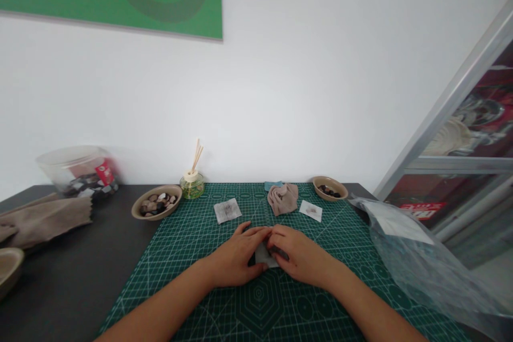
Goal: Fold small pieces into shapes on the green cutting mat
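Observation:
A small white sheet lies on the green cutting mat under both hands. My left hand rests on its left side, fingers stretched toward the right hand and thumb spread along the near edge. Curled over the sheet's right part is my right hand, its fingers closed and pressed down. Something dark shows beneath those fingers; whether it is an object or shadow I cannot tell. The fingertips of both hands meet at the sheet's far edge.
Behind the hands lie a smudged white sheet, a crumpled beige cloth and another marked sheet. Bowls of stones stand left and right. A reed diffuser, a plastic jar and a plastic bag flank them.

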Motion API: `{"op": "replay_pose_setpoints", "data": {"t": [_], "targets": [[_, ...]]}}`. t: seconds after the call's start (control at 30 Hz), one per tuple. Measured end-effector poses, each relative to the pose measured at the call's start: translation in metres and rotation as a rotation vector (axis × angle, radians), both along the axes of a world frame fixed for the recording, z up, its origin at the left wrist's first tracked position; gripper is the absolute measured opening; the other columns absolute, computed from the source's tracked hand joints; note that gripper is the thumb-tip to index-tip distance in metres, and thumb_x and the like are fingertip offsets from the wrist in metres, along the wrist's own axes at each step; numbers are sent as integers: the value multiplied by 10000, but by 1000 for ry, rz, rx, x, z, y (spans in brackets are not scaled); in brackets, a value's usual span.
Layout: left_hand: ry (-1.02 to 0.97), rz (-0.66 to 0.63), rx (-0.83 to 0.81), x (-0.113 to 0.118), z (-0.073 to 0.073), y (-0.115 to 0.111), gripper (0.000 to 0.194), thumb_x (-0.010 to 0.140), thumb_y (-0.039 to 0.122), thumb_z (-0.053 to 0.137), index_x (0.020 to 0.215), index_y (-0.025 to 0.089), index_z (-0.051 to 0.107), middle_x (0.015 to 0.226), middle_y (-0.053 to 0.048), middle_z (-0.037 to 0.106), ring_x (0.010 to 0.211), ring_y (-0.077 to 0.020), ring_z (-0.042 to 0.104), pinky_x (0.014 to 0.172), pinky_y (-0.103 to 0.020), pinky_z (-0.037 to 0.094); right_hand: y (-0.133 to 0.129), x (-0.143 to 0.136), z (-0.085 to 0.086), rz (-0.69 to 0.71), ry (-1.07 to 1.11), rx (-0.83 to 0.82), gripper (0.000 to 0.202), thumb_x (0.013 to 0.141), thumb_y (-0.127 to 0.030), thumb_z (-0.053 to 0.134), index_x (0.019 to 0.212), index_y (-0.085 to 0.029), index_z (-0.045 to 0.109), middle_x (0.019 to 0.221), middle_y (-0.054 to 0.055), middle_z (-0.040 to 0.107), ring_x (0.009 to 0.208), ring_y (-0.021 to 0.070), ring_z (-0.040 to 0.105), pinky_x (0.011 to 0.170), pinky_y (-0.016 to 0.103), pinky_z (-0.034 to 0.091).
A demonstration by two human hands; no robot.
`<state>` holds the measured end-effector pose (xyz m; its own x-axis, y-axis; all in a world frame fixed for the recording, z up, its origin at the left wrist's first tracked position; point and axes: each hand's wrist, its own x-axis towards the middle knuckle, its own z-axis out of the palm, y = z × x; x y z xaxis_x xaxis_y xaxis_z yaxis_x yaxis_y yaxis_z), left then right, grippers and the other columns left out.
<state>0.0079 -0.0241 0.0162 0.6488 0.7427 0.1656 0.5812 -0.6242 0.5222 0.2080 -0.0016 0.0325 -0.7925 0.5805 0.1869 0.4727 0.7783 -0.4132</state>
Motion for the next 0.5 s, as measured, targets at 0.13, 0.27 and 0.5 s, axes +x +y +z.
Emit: {"op": "replay_pose_setpoints", "data": {"t": [0.13,0.27,0.5], "targets": [[4,-2,3,1,2,0,571,788,229,598,1318,244,387,1388,-86,455,1282,-260,400,1121,-506,150,0,-2,0,60,16,-37,148,786,-48,534,856,-169,584,966,50,575,915,172,542,828,293,450],[-5,-5,2,1,2,0,573,779,216,609,1308,243,390,1375,-74,468,1275,-251,409,1124,-495,150,0,-2,-2,56,32,-14,152,814,-58,518,898,-163,589,1012,72,576,977,185,527,885,319,435],[16,2,-4,1,3,-1,540,786,217,601,1292,227,411,1378,-91,464,1280,-258,400,1121,-502,146,0,-2,0,75,21,-33,142,787,-51,551,865,-162,589,980,51,585,932,168,539,836,282,444]]}}
